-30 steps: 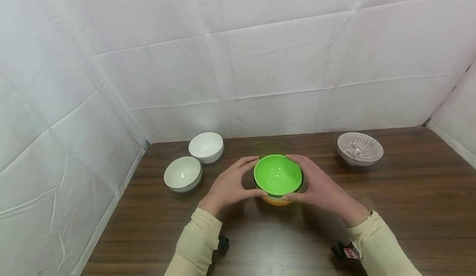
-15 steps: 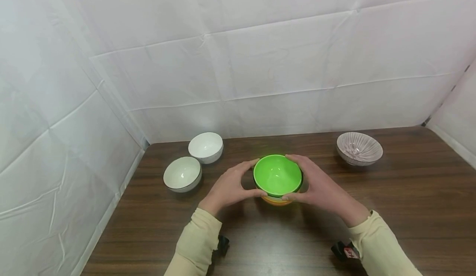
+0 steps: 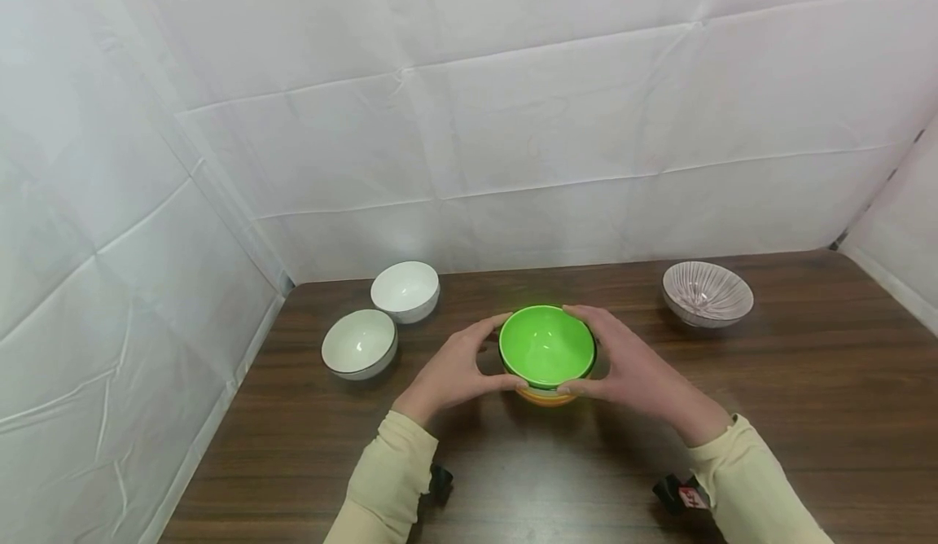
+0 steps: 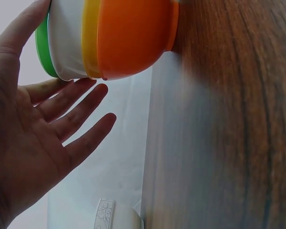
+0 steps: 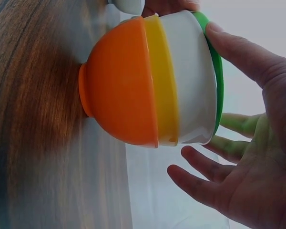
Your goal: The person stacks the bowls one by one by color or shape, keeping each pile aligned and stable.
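A stack of nested bowls stands on the table before me. The green bowl (image 3: 547, 347) is on top, with a white bowl (image 5: 193, 81), a yellow bowl (image 5: 164, 86) and an orange bowl (image 5: 117, 90) below it. My left hand (image 3: 456, 369) holds the green bowl's rim from the left, thumb at the near side and index finger at the far side. From the right my right hand (image 3: 623, 361) grips the same rim, thumb near and fingers far. In both wrist views the lower fingers spread out beside the stack. The orange bowl's foot is at the tabletop.
Two white bowls, one at the back (image 3: 405, 290) and one nearer (image 3: 359, 342), stand on the left of the brown wooden table (image 3: 806, 397). A purple-striped bowl (image 3: 707, 293) sits at the back right. White sheeting (image 3: 542, 120) hangs behind the table and at both sides.
The left hand's fingers have drawn together slightly at the far rim since one second ago. The bowls and the right hand stay in place.
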Tool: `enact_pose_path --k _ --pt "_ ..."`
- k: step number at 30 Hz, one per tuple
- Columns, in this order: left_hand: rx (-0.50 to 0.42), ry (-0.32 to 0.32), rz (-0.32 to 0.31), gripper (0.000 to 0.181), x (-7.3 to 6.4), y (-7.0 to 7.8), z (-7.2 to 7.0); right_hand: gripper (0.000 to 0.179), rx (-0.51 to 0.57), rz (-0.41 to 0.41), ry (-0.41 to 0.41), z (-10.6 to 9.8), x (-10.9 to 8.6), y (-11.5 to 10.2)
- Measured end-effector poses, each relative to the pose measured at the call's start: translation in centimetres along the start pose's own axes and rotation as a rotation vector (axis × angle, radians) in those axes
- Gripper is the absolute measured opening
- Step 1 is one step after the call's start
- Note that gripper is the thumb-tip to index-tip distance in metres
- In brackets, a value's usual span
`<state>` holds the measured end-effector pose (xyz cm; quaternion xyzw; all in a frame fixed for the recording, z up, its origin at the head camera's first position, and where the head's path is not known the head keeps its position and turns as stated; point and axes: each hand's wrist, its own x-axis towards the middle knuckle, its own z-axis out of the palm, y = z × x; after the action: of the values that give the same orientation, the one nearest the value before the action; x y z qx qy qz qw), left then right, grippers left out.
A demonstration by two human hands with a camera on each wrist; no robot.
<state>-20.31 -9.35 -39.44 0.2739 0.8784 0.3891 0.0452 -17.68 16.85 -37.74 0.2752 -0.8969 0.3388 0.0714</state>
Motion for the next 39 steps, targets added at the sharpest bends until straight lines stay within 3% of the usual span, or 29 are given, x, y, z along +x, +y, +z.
enact_pose_path --k 20,29,39 --pt "-0.002 0.005 -0.027 0.086 0.0 0.0 0.1 0.092 0.006 0.094 -0.012 -1.9 -0.4 0.2" --pt "0.005 0.008 -0.025 0.086 -0.1 0.1 0.1 0.090 0.023 0.140 0.008 -2.9 -0.5 1.1" --pt "-0.006 0.007 -0.024 0.086 0.0 0.0 0.1 0.088 0.042 0.134 0.057 -4.5 -0.7 1.9"
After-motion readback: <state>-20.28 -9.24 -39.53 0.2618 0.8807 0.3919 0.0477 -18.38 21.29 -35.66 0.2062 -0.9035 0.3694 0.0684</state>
